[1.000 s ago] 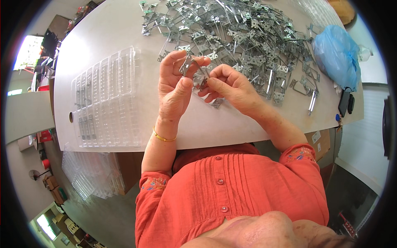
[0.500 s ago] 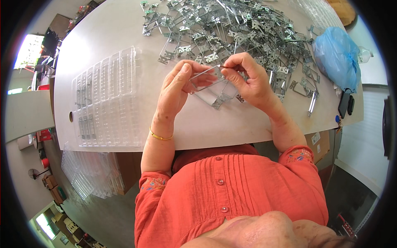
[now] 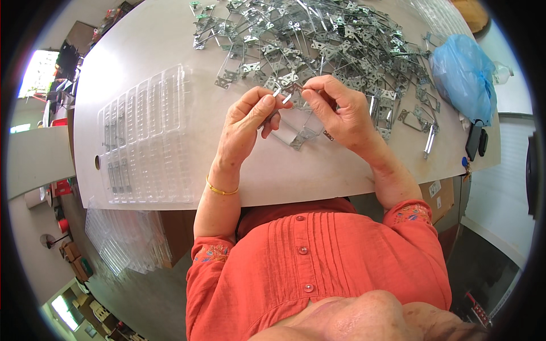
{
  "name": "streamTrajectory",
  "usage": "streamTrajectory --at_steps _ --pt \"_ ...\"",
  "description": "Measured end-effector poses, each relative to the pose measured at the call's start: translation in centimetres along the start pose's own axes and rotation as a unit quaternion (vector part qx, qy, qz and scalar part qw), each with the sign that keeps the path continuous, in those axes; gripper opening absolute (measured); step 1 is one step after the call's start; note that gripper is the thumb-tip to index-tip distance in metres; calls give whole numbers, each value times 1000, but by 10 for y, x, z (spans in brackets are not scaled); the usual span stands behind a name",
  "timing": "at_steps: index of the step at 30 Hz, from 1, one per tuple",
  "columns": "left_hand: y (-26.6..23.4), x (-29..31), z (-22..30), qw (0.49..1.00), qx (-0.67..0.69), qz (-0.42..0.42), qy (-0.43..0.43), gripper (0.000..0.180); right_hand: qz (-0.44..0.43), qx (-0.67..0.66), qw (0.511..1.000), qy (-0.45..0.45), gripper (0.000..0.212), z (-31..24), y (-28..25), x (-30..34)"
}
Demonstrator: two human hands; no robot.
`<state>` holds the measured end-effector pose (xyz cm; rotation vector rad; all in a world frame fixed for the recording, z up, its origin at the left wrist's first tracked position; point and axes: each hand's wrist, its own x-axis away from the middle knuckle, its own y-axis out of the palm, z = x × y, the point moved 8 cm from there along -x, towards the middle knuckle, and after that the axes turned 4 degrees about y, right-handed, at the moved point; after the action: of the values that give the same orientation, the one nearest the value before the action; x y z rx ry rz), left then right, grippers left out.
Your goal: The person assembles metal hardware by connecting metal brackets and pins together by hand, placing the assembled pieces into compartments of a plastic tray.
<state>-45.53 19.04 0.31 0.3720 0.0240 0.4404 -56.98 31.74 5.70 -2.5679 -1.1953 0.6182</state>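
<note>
Over the table's near middle, my left hand (image 3: 248,120) pinches a small shiny metal bracket (image 3: 286,98) between thumb and fingers. My right hand (image 3: 343,111) is closed, thumb against index finger, at the bracket's right end. Fingers partly cover the piece, so its full shape is hidden. Just below the hands, a loose wire-and-plate metal bracket (image 3: 297,141) lies on the table. A big tangled heap of similar metal brackets (image 3: 341,42) spreads beyond my fingers.
At the left lies a clear plastic blister tray (image 3: 162,165) with several metal pieces in its left slots. More clear trays (image 3: 128,241) are stacked below the table edge. A blue plastic bag (image 3: 463,77), a black phone-like object (image 3: 473,142) and keys (image 3: 465,165) sit at the right.
The bracket between my hands has turned, its bright ends now facing up. My left fingers have curled in from a looser spread, and the hands are slightly closer together.
</note>
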Motion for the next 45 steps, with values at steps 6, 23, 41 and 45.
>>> streamTrajectory --at_steps 6,23,41,45 --pt "-3 0 0 997 -68 -12 32 21 -4 27 1000 1 9 2 3 0" --pt "4 1 11 978 -179 -16 106 10 -9 8 1000 15 16 3 4 1" --pt "28 5 20 904 -365 -89 204 4 -33 -17 999 23 10 15 6 -1" --pt "38 8 18 903 -347 -130 217 5 2 -111 993 51 8 16 -2 -1"
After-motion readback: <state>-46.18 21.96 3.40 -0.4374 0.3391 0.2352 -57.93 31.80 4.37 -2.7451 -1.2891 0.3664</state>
